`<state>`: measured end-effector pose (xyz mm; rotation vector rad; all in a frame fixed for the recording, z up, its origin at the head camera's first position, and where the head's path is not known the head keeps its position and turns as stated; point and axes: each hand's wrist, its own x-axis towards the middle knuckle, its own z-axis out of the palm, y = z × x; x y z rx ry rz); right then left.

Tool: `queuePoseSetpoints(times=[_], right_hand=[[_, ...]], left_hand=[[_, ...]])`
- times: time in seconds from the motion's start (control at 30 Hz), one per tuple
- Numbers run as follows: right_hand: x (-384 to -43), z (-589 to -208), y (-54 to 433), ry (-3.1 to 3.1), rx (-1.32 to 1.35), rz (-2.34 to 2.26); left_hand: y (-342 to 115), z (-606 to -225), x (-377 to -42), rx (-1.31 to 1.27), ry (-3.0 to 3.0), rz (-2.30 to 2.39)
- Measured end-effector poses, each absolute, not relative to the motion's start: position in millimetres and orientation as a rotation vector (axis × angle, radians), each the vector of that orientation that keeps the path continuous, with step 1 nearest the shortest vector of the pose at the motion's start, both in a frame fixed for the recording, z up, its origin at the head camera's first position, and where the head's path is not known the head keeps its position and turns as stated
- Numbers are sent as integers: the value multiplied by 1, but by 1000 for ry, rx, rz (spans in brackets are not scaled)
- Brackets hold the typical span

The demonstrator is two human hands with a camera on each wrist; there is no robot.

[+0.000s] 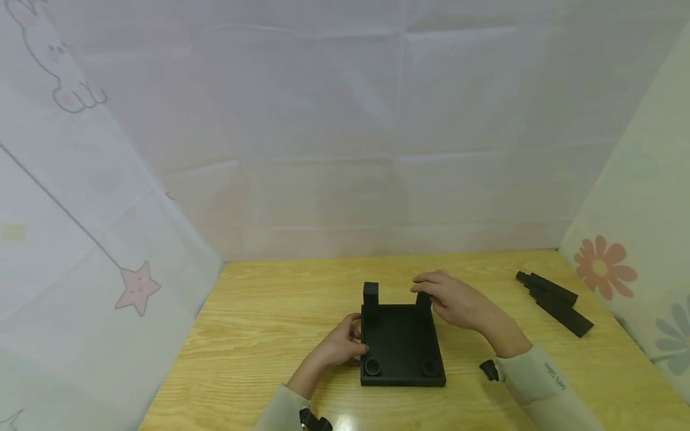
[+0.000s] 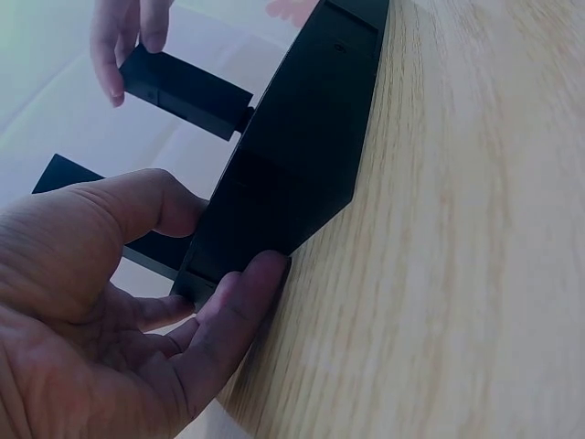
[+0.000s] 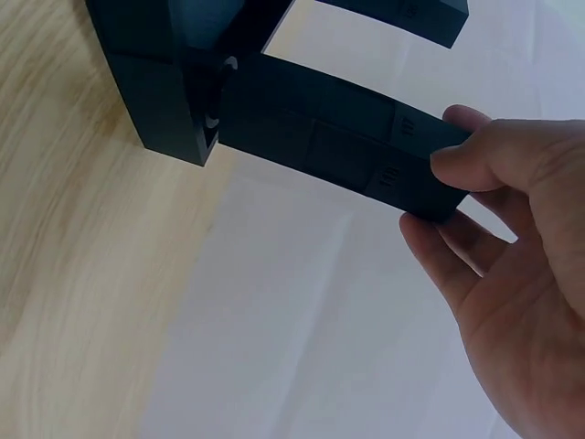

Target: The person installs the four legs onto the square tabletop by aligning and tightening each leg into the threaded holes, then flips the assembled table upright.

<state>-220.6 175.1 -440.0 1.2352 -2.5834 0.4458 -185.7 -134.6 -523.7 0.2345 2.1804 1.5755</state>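
Observation:
A black rectangular panel [image 1: 401,344] with a raised rim lies on the table, like a small upturned tabletop. Round sockets [image 1: 372,367] show at its two near corners. One square black leg [image 1: 371,294] stands at the far left corner. My left hand [image 1: 339,344] grips the panel's left side, thumb over the rim and fingers along the outside. At the far right corner, my right hand [image 1: 450,299] pinches the free end of a second black leg [image 3: 338,137]. In the left wrist view a narrow neck shows between this leg [image 2: 187,91] and the panel.
Loose black pieces [image 1: 563,314], long and flat-sided, lie together on the right of the wooden table [image 1: 269,311]. A pale printed cloth [image 1: 323,149] hangs behind the table and along both sides.

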Motion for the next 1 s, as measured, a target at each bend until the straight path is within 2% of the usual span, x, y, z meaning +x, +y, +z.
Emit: queuePoseSetpoints(times=[0.83,1.0], right_hand=[[-223,-450,169,-2637,1000,336],[-221,-443,173,-2631,1077,401]], left_hand=[[-135,-525,-185,236,2187,1592],[-136,-525,-185,236,2194,1589]])
